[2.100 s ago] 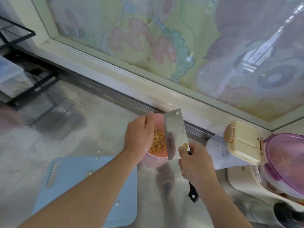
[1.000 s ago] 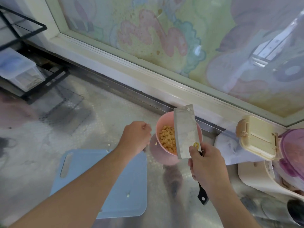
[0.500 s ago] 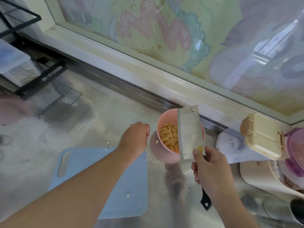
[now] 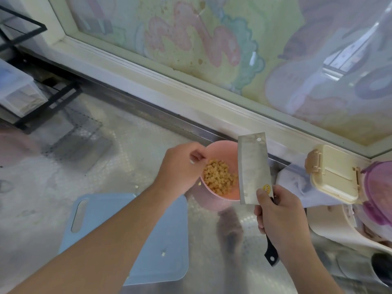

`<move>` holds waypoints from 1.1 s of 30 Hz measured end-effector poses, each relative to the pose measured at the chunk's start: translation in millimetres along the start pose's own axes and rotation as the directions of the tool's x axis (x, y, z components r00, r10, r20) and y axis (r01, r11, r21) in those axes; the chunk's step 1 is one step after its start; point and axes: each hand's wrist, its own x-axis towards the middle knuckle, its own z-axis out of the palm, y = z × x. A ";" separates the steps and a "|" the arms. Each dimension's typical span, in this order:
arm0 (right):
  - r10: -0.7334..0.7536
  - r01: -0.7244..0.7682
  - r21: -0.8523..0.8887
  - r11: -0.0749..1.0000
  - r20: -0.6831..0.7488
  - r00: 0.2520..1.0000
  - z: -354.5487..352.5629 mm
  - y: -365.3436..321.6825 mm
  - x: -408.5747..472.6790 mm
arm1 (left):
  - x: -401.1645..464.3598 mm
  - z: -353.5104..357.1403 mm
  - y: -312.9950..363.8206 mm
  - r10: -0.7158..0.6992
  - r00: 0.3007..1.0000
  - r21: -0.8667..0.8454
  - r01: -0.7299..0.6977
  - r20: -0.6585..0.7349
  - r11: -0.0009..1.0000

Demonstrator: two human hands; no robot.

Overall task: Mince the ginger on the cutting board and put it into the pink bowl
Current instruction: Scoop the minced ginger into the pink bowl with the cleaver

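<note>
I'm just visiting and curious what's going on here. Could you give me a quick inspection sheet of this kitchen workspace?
Surface: shiny metal counter, a few ginger bits scattered.
Job's things: pink bowl holds minced ginger; blue cutting board nearly bare; cleaver raised beside the bowl.
Clutter: cream lidded box, purple-lidded container, black wire rack.
Hands: left hand at the bowl's rim, fingers curled; right hand grips the cleaver.
Cables: nothing seen.
Surroundings: painted window panel behind.
</note>
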 end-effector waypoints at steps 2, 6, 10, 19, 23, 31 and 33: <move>0.004 -0.004 -0.007 1.000 -0.001 1.000 -0.4 2.4 -0.1 | -2.0 0.5 -5.9 -0.041 0.995 -0.026 0.039 -0.093 0.999; 0.015 -0.015 -0.006 1.000 -0.007 1.000 -0.4 5.5 -1.3 | -9.2 9.4 -28.8 -0.202 0.976 0.095 0.209 -0.081 0.973; 0.025 -0.025 -0.005 1.000 -0.003 1.000 1.2 6.8 -4.0 | -21.1 24.6 -46.5 -0.186 0.973 0.260 0.146 0.136 0.954; 0.025 -0.025 0.011 1.000 -0.002 1.000 2.5 10.0 -5.8 | -23.8 44.5 -53.2 0.009 0.993 0.487 -0.065 0.117 0.871; 0.030 -0.030 0.016 0.999 -0.011 0.999 2.2 11.8 -6.4 | -19.4 18.5 -46.0 -0.109 0.986 0.331 0.146 -0.127 0.932; 0.020 -0.021 -0.021 1.000 -0.058 0.998 -3.4 -0.3 -18.9 | -11.6 -1.0 20.7 0.259 0.954 0.234 -0.289 0.151 0.928; 0.009 -0.011 -0.038 0.999 -0.057 0.998 -2.9 -1.2 -22.8 | -18.2 -1.1 11.3 0.233 0.960 0.219 -0.264 0.157 0.939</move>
